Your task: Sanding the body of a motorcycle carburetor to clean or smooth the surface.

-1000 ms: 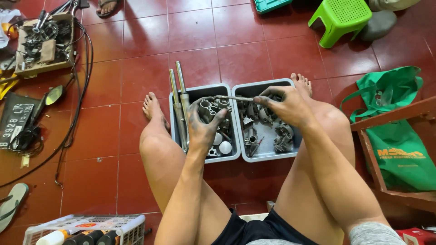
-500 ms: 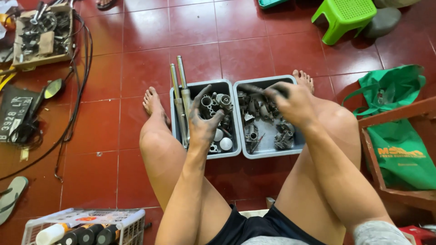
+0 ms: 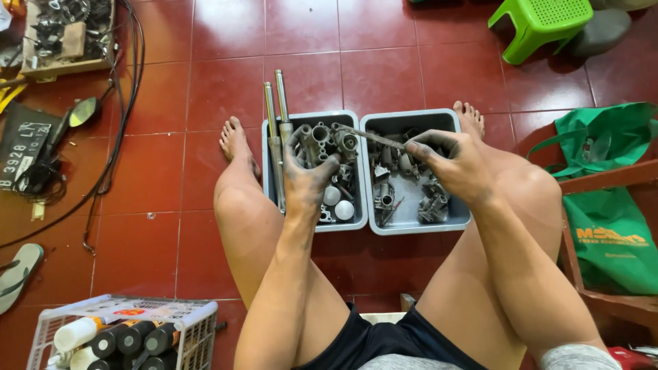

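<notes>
I sit on a red tiled floor with two grey plastic trays between my feet. My left hand [image 3: 306, 179], black with grease, grips a grey metal carburetor body [image 3: 321, 137] above the left tray [image 3: 301, 226]. My right hand [image 3: 458, 164] holds a thin metal tool [image 3: 370, 137] whose tip reaches the carburetor body at its top right. The right tray [image 3: 411, 123] holds several grimy metal parts. Two long metal tubes [image 3: 275, 116] lean along the left tray's left wall.
A green stool [image 3: 538, 24] stands at the back right. A green bag [image 3: 603, 233] and a wooden frame [image 3: 603, 178] are on the right. Cables [image 3: 116, 116], a box of parts [image 3: 62, 34], a sandal [image 3: 17, 274] and a white basket with bottles [image 3: 123, 329] lie to the left.
My left hand has lifted the carburetor body out of the left tray. My right hand has left the right tray and brought the thin tool across to it.
</notes>
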